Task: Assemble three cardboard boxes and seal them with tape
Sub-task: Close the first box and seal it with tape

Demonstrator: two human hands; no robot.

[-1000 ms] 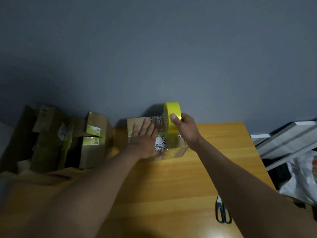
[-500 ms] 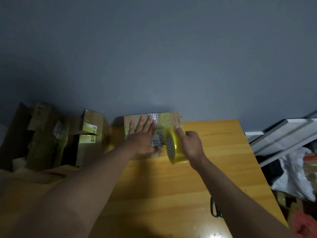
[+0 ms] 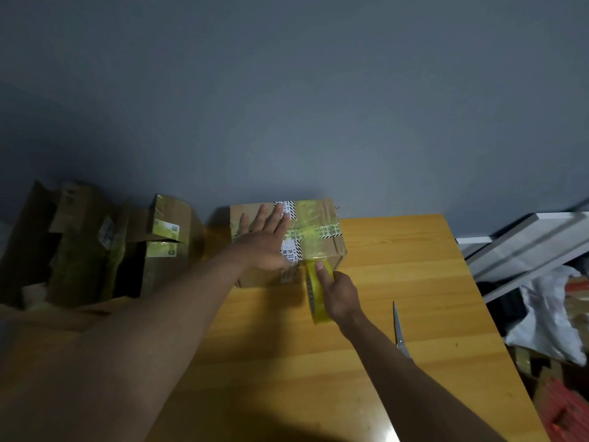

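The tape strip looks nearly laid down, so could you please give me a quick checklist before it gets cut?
1. Box held steady: ok, the left hand lies flat on its top.
2. Tape roll under control: ok, the right hand grips it at the box's near face.
3. Strip runs across the top and over the near edge: ok.
4. Strip pressed down without wrinkles: cannot tell.
5. Scissors at hand: ok, they lie on the table to the right of the right arm.
6. A hand free to pick them up: not ok, both are busy.

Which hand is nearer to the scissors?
Right. The right hand grips the tape roll just left of the scissors; the left hand rests on the box, farther away.
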